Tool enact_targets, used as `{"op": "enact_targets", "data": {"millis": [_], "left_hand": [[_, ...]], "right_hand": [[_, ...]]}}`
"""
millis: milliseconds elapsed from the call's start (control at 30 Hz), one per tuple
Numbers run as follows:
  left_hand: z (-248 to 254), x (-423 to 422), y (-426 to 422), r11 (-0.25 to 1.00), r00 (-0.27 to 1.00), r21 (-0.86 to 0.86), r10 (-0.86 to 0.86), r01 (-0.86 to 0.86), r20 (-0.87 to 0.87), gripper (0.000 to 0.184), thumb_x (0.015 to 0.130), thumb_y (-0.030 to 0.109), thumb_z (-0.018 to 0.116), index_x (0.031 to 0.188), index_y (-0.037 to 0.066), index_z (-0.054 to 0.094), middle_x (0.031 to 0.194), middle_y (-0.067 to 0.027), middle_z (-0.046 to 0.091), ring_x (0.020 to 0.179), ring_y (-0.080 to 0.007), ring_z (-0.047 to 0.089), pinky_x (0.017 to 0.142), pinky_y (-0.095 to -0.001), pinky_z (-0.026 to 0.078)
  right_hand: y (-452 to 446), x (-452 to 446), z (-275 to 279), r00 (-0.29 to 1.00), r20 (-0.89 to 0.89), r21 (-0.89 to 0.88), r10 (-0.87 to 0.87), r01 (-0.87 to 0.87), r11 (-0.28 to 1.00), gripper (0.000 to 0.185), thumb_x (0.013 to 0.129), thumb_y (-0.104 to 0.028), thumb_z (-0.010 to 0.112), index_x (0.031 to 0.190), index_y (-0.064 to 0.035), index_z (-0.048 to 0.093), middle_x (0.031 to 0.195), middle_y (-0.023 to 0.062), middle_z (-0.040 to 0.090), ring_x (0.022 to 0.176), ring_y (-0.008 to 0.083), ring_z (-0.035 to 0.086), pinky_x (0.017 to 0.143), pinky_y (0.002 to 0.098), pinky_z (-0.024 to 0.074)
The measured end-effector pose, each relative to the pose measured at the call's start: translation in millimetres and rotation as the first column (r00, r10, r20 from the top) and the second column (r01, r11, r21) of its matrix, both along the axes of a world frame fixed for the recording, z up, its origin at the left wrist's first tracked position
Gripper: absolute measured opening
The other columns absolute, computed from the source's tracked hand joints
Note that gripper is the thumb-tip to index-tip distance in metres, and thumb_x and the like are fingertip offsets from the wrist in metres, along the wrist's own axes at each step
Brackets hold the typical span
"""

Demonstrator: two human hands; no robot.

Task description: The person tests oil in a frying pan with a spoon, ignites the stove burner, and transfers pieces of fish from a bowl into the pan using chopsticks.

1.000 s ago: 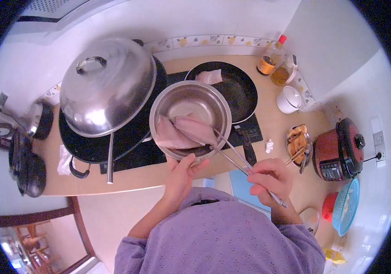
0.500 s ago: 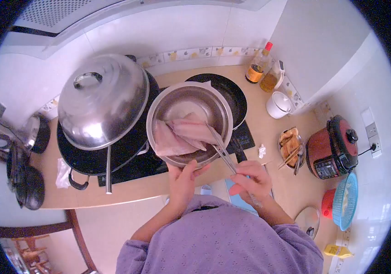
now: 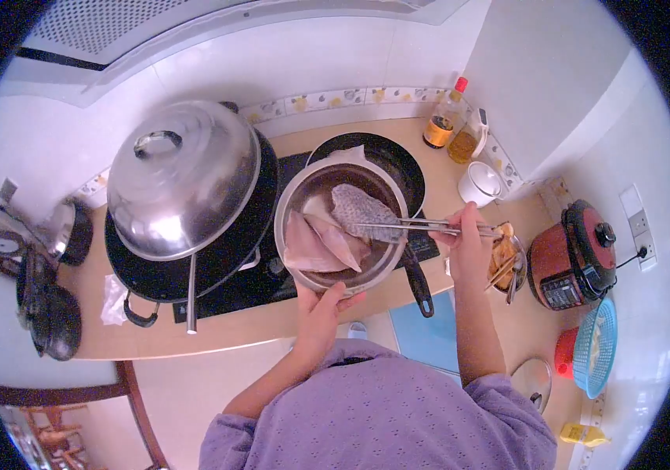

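My left hand [image 3: 321, 315] grips the near rim of a steel bowl [image 3: 391, 276], tilted above the stove. Pale pink fish fillets [image 3: 311, 249] lie in the bowl's left and lower part. A pair of metal chopsticks [image 3: 427, 226] is in my right hand [image 3: 469, 241], to the right of the bowl. Between their tips is another fish piece [image 3: 360, 210], its grey scaly skin facing up, over the bowl. Behind the bowl, partly hidden by it, sits a black frying pan [image 3: 405, 160], its handle pointing toward me.
A large wok [image 3: 143, 283] with a domed steel lid [image 3: 186, 172] takes up the left burner. Bottles [image 3: 438, 125], a white lidded pot [image 3: 480, 184], a dish of browned food [image 3: 502, 254] and a red electric cooker [image 3: 570, 258] stand along the right counter.
My right hand has moved up and right with the chopsticks, which now lie nearly level. A fish piece has turned scaly side up. The bowl has shifted slightly right.
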State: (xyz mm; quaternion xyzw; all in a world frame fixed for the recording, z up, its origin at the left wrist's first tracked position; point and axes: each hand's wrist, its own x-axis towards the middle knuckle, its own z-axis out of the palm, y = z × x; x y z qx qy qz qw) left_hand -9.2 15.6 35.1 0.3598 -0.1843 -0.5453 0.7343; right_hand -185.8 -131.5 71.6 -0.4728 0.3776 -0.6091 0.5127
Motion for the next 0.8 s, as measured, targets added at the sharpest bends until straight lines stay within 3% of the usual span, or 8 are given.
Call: {"op": "enact_targets", "data": {"millis": [67, 233, 467, 533, 600, 633, 733, 800], "left_hand": [[-3, 2, -1, 0.999, 0.999, 0.011, -0.033, 0.033, 0.023, 0.060, 0.085, -0.005, 0.042, 0.135, 0.012, 0.015, 0.128, -0.0141, 0.040, 0.106, -0.0252, 0.053, 0.080, -0.0383, 0.055], [-4, 3, -4, 0.994, 0.993, 0.081, -0.086, 0.080, 0.077, 0.061, 0.084, -0.006, 0.041, 0.135, 0.013, 0.014, 0.128, -0.0148, 0.039, 0.106, -0.0265, 0.053, 0.080, -0.0379, 0.055], [-18, 7, 2, 0.984, 0.992, 0.130, -0.120, 0.124, -0.043, 0.059, 0.083, -0.004, 0.043, 0.134, 0.013, 0.017, 0.129, -0.0130, 0.038, 0.108, -0.0271, 0.052, 0.081, -0.0407, 0.055], [-18, 9, 8, 0.983, 0.988, 0.124, -0.129, 0.138, -0.083, 0.059, 0.083, -0.004, 0.044, 0.133, 0.013, 0.018, 0.129, -0.0121, 0.038, 0.108, -0.0270, 0.052, 0.082, -0.0419, 0.054], [-14, 11, 16, 0.980, 0.998, 0.195, -0.030, 0.041, -0.063, 0.049, 0.083, -0.002, 0.047, 0.127, 0.011, 0.029, 0.120, -0.0122, 0.046, 0.102, -0.0317, 0.054, 0.083, -0.0484, 0.053], [-16, 13, 22, 0.976, 0.998, 0.216, -0.012, 0.026, -0.065, 0.041, 0.084, -0.001, 0.047, 0.122, 0.006, 0.034, 0.117, -0.0136, 0.048, 0.102, -0.0312, 0.055, 0.084, -0.0483, 0.052], [-26, 26, 44, 0.948, 0.997, 0.316, -0.023, 0.046, -0.075, 0.042, 0.085, -0.002, 0.046, 0.124, 0.007, 0.033, 0.121, -0.0118, 0.046, 0.104, -0.0261, 0.054, 0.082, -0.0436, 0.054], [-20, 26, 56, 0.923, 1.000, 0.385, -0.003, -0.003, 0.016, 0.038, 0.085, -0.002, 0.046, 0.122, 0.003, 0.037, 0.119, -0.0134, 0.048, 0.102, -0.0267, 0.055, 0.080, -0.0441, 0.054]], "right_hand": [[-12, -3, -8, 0.989, 0.136, 0.163, 0.049, -0.072, 0.984, 0.032, 0.092, -0.031, 0.050, 0.072, -0.0057, 0.053, 0.067, 0.0056, 0.053, 0.058, 0.0148, 0.057, 0.054, 0.0318, 0.0565], [-25, -14, -25, 0.965, 0.233, 0.224, 0.124, -0.178, 0.958, 0.033, 0.091, -0.034, 0.051, 0.073, -0.0068, 0.053, 0.067, 0.0043, 0.054, 0.061, 0.0148, 0.058, 0.055, 0.0327, 0.0565], [-38, -21, -54, 0.863, 0.474, 0.348, 0.175, -0.366, 0.863, 0.031, 0.091, -0.036, 0.050, 0.075, -0.0092, 0.052, 0.068, 0.0037, 0.055, 0.064, 0.0158, 0.058, 0.062, 0.0344, 0.0568], [-47, -23, -47, 0.875, 0.466, 0.349, 0.132, -0.318, 0.881, 0.032, 0.091, -0.036, 0.051, 0.074, -0.0092, 0.052, 0.067, 0.0029, 0.055, 0.062, 0.0150, 0.059, 0.059, 0.0319, 0.0566], [-64, -26, -45, 0.884, 0.460, 0.351, 0.087, -0.271, 0.896, 0.032, 0.091, -0.035, 0.051, 0.072, -0.0092, 0.052, 0.066, 0.0022, 0.055, 0.060, 0.0142, 0.059, 0.055, 0.0295, 0.0565], [-78, -30, -49, 0.900, 0.430, 0.331, 0.074, -0.233, 0.914, 0.032, 0.091, -0.035, 0.051, 0.072, -0.0091, 0.052, 0.067, 0.0020, 0.055, 0.061, 0.0138, 0.058, 0.056, 0.0295, 0.0565], [-117, -39, -64, 0.922, 0.382, 0.324, 0.060, -0.194, 0.926, 0.031, 0.090, -0.034, 0.053, 0.074, -0.0084, 0.053, 0.069, 0.0021, 0.055, 0.063, 0.0134, 0.057, 0.060, 0.0303, 0.0566], [-134, -37, -72, 0.963, 0.268, 0.330, 0.027, -0.118, 0.937, 0.029, 0.090, -0.033, 0.054, 0.075, -0.0079, 0.054, 0.071, 0.0031, 0.055, 0.063, 0.0137, 0.057, 0.059, 0.0304, 0.0565]]}}
